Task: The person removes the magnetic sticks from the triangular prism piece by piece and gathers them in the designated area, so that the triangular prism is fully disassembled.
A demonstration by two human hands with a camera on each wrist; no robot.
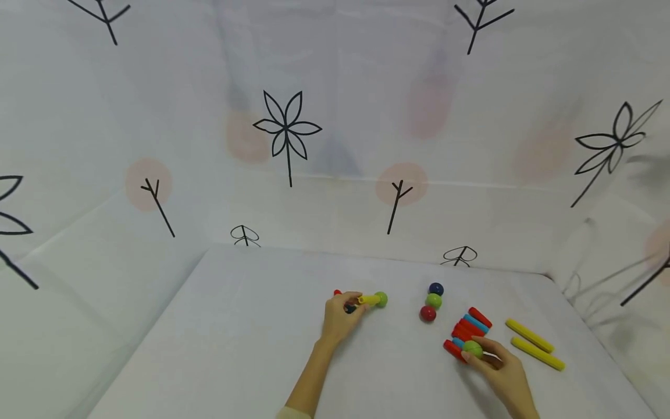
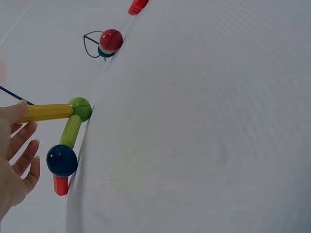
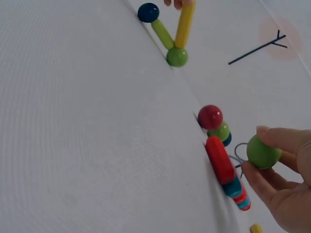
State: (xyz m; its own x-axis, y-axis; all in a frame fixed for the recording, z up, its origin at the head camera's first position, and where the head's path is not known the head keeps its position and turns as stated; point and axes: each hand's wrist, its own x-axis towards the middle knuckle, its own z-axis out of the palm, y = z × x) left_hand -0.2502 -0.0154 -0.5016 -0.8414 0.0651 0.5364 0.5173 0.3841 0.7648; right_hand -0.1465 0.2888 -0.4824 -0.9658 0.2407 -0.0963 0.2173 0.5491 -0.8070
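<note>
Between thumb and fingertips my left hand (image 1: 339, 319) pinches one end of a yellow stick (image 2: 48, 112). The stick's other end meets a green ball (image 2: 81, 108) on the table. From that ball a light green stick (image 2: 71, 131) runs to a dark blue ball (image 2: 61, 160), with a red stick (image 2: 60, 185) beyond it. On the right, another green ball (image 3: 264, 153) is held by the fingertips of my right hand (image 1: 502, 375), above the near end of a row of red and blue sticks (image 1: 469, 330).
Three loose balls, with the red ball (image 1: 428, 314) nearest, stand in a line between the joined pieces and the stick row. Two yellow sticks (image 1: 537, 354) lie at the far right. A white patterned cloth (image 1: 335, 209) hangs behind the white table (image 1: 235, 349).
</note>
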